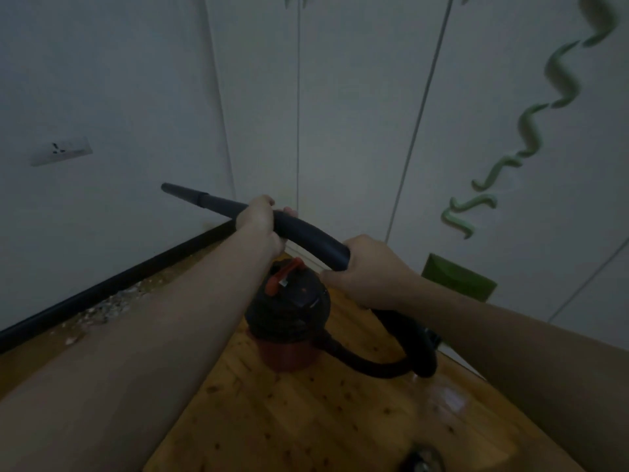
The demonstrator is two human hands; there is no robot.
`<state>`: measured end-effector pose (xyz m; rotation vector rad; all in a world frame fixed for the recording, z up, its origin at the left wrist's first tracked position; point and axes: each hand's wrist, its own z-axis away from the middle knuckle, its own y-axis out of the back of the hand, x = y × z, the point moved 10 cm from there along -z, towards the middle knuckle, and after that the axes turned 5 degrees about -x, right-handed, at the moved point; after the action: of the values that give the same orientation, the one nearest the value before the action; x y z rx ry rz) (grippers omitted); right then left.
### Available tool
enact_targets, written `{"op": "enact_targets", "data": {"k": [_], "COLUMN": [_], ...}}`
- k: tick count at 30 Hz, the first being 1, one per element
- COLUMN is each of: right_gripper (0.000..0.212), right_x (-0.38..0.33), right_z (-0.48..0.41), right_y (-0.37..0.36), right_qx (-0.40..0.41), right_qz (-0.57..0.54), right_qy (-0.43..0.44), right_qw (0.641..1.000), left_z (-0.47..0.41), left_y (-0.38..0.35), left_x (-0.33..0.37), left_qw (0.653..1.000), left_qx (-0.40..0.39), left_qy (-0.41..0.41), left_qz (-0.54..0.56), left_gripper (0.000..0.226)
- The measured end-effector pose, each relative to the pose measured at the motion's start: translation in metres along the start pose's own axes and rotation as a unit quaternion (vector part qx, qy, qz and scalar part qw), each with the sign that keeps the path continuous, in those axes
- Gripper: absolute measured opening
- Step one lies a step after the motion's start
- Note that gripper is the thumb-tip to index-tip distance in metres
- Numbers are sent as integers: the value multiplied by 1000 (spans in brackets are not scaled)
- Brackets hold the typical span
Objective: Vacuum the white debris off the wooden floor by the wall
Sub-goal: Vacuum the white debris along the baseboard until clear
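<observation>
The left forearm (136, 352) is stretched forward; the black vacuum wand (313, 235) is gripped by the left hand (260, 223) and the right hand (371, 274). White debris (105, 306) is strewn on the wooden floor (306, 420) along the baseboard (102, 286).

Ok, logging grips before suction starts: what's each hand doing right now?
Left hand: gripping the vacuum wand.
Right hand: gripping where wand meets hose.

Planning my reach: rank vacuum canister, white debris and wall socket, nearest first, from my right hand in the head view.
1. vacuum canister, just below-left of right hand
2. white debris, along the baseboard
3. wall socket, far left
</observation>
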<state>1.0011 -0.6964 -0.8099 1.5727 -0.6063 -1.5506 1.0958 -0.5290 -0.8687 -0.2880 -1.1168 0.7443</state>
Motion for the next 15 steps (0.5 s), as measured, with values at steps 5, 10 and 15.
{"op": "enact_targets", "data": {"k": [5, 10, 15], "right_gripper": [26, 26, 34], "right_x": [28, 65, 100], "right_z": [-21, -50, -95], "right_y": [-5, 1, -10], "right_qx": [49, 62, 51], "right_qz": [-7, -31, -82], "right_qy": [-30, -59, -61], "right_qw": [998, 996, 993], "left_z": [1, -33, -99], "left_y": [-19, -9, 5], "left_x": [-36, -54, -60], "left_qw": [994, 979, 818], "left_qx": [-49, -51, -39], "left_qy": [22, 13, -98], "left_qz": [-95, -196, -566], "left_gripper": [42, 38, 25]}}
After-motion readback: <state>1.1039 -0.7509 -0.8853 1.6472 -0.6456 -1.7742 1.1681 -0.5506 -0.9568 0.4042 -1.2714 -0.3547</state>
